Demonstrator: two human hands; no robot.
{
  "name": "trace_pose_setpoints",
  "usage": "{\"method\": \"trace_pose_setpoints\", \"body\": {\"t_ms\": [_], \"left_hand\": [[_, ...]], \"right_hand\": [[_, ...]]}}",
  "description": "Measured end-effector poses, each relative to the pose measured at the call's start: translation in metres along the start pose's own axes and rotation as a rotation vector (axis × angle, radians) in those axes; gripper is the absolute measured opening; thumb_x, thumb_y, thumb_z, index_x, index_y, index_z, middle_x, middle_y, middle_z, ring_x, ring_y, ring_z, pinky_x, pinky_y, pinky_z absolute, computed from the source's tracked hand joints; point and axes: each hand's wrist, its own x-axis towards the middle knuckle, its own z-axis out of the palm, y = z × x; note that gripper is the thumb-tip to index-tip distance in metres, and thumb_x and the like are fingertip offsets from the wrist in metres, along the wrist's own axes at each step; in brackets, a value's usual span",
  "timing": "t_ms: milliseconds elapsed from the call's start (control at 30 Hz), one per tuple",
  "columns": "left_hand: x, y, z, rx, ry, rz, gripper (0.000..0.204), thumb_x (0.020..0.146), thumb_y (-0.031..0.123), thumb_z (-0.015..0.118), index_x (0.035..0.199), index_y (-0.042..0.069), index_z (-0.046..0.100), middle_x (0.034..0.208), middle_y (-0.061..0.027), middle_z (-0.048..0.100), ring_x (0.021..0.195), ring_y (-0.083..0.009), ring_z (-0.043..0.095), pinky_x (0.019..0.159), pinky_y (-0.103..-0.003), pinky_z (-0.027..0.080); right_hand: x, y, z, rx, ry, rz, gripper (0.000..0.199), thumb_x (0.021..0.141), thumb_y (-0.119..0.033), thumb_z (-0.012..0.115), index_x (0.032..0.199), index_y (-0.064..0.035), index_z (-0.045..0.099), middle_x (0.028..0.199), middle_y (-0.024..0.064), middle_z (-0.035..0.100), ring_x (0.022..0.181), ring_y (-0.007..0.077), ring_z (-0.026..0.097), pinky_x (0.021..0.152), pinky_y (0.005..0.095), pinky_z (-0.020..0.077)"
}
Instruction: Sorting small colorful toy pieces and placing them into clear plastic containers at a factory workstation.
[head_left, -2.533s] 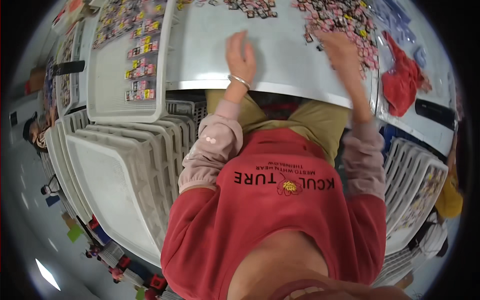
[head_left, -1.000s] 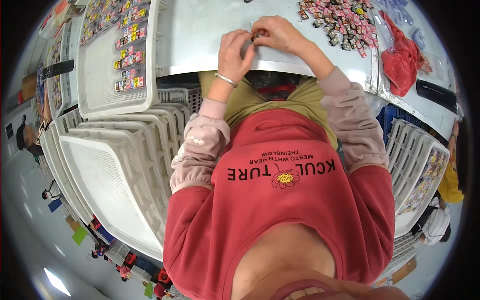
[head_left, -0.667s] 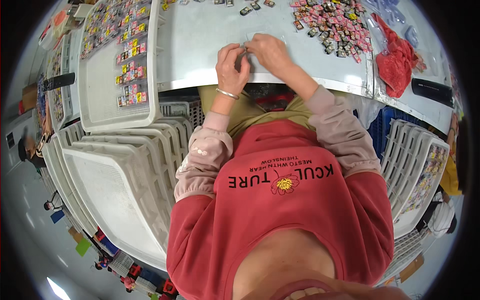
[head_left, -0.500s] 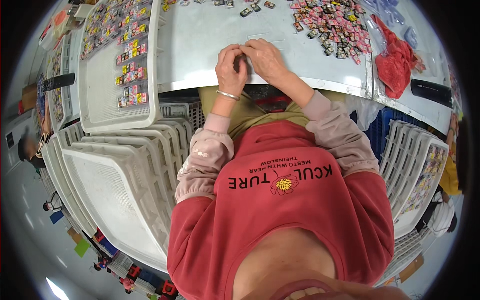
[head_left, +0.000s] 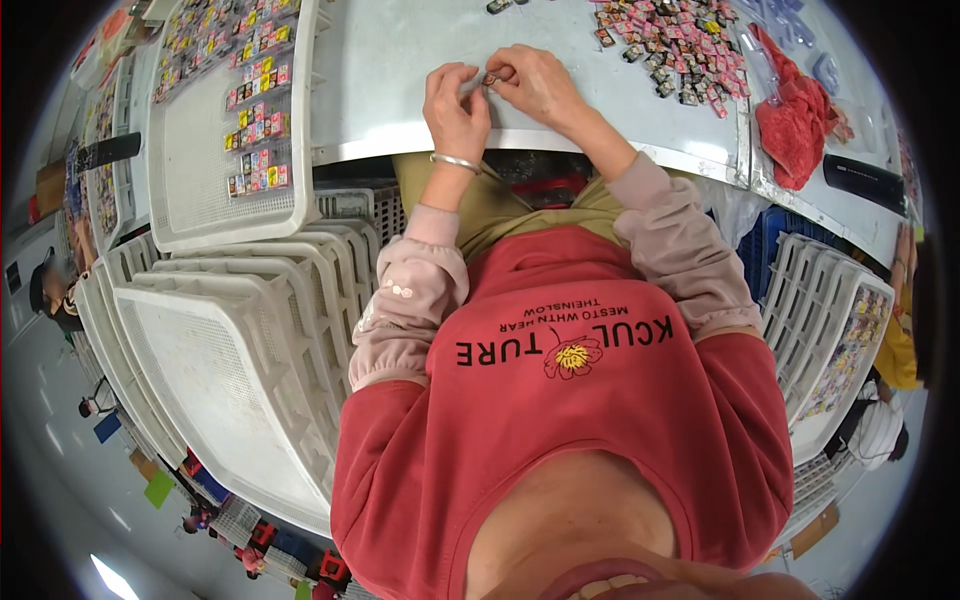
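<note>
At the table's near side, my two hands almost meet. The thumb and fingertips of my right hand (head_left: 540, 88) pinch a small dark brown printed piece (head_left: 489, 79), flat and roughly rectangular. My left hand (head_left: 458, 108), with a silver bangle at its wrist, curls close beside that piece. Its fingers are bent toward the thumb, and what they hold, if anything, is hidden. Farther right on the table lies a loose heap of similar small pieces (head_left: 690, 50) in pink, black and white.
A white tray (head_left: 190, 215) with rows of packed colourful pieces (head_left: 258, 172) stands left of my hands. Stacked white trays (head_left: 210, 340) stand below it. On the right lie a red cloth (head_left: 795, 130) and a black object (head_left: 862, 182). The metal table edge (head_left: 600, 158) runs before me.
Both hands have moved a little farther up the picture. A small brown piece now shows in my right fingertips, where none was visible before. The whole view has shifted slightly.
</note>
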Motion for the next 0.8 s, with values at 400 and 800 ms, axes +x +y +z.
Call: {"method": "trace_pose_setpoints", "body": {"t_ms": [400,800], "left_hand": [[0.024,0.0,-0.016,0.353,-0.32,-0.196,0.025,0.072,0.008,0.073,0.096,0.003,0.067,0.08,-0.0102,0.068,0.069,-0.0204,0.066,0.063,-0.032,0.053],[0.021,-0.008,-0.01,0.013,-0.159,-0.438,0.009,0.074,0.006,0.069,0.08,0.001,0.066,0.066,-0.0091,0.066,0.057,-0.0161,0.064,0.055,-0.028,0.052]], "right_hand": [[0.001,0.007,-0.02,0.139,-0.134,0.16,0.02,0.077,-0.01,0.067,0.096,-0.0029,0.066,0.075,0.0085,0.065,0.068,0.0186,0.062,0.066,0.0305,0.0514],[0.001,0.011,-0.012,0.177,-0.174,0.215,0.014,0.074,-0.014,0.07,0.085,-0.005,0.069,0.069,0.0074,0.068,0.063,0.0179,0.066,0.061,0.0309,0.0523]]}}
